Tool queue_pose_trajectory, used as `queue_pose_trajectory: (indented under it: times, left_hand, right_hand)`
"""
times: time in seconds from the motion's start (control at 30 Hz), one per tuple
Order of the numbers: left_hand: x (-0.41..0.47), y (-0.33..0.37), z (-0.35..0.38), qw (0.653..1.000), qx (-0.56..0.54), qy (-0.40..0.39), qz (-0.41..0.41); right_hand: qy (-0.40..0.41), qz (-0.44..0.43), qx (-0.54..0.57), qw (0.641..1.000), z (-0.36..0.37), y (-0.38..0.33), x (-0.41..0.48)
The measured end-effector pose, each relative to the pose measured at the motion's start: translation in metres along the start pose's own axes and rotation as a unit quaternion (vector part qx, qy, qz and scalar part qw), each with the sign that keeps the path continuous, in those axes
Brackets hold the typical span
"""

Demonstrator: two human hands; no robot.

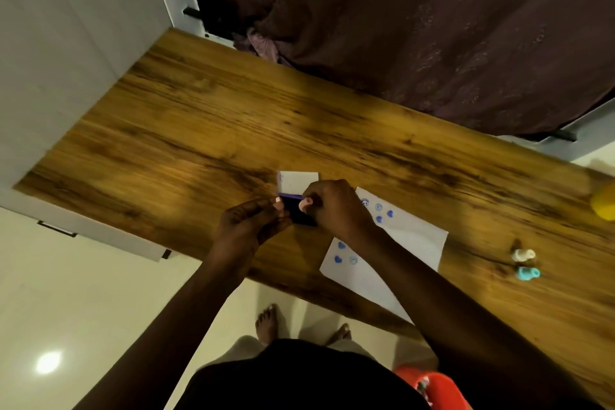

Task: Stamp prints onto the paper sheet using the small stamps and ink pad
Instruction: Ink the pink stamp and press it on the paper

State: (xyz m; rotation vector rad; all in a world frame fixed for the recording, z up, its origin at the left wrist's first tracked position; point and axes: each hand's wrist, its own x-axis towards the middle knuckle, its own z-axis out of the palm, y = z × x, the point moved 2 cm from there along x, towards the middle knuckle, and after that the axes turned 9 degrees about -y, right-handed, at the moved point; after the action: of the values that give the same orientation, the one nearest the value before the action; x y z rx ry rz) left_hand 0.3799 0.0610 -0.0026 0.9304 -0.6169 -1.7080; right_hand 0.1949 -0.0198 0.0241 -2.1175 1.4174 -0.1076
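A small ink pad (302, 217) with a dark purple inked face sits near the middle of the wooden table, its white lid (298, 180) hinged up behind it. My left hand (248, 225) pinches the pad's left edge. Its right edge is gripped by my right hand (337, 210). To the right lies the white paper sheet (412, 240), partly under my right forearm, with several blue heart and face prints. A white stamp (523, 255) and a teal stamp (528, 273) lie on the table further right, apart from both hands.
The wooden table (199, 130) runs diagonally, with a dark curtain (416, 27) behind it. A yellow object (605, 203) sits at the right edge. A red stool (436, 388) stands below the near edge, beside my feet on the pale floor.
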Motion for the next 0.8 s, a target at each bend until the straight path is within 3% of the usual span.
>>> queue_pose_trajectory:
  times: [0.13, 0.2, 0.5, 0.8]
  left_hand:
    - [0.0, -0.006, 0.008, 1.0, 0.008, -0.005, -0.008]
    - [0.001, -0.01, 0.012, 1.0, 0.015, -0.014, -0.017]
    - [0.009, -0.03, 0.039, 0.997, 0.034, -0.009, -0.062]
    - [0.015, -0.039, 0.056, 0.996, 0.048, -0.022, -0.067]
  right_hand:
    - [0.065, 0.028, 0.135, 0.988, -0.027, 0.014, -0.021]
    - [0.073, 0.036, 0.151, 0.985, -0.035, 0.024, -0.039]
    - [0.071, 0.14, 0.102, 0.982, -0.006, 0.069, -0.127]
    - [0.027, 0.167, 0.047, 0.985, 0.016, 0.073, -0.142]
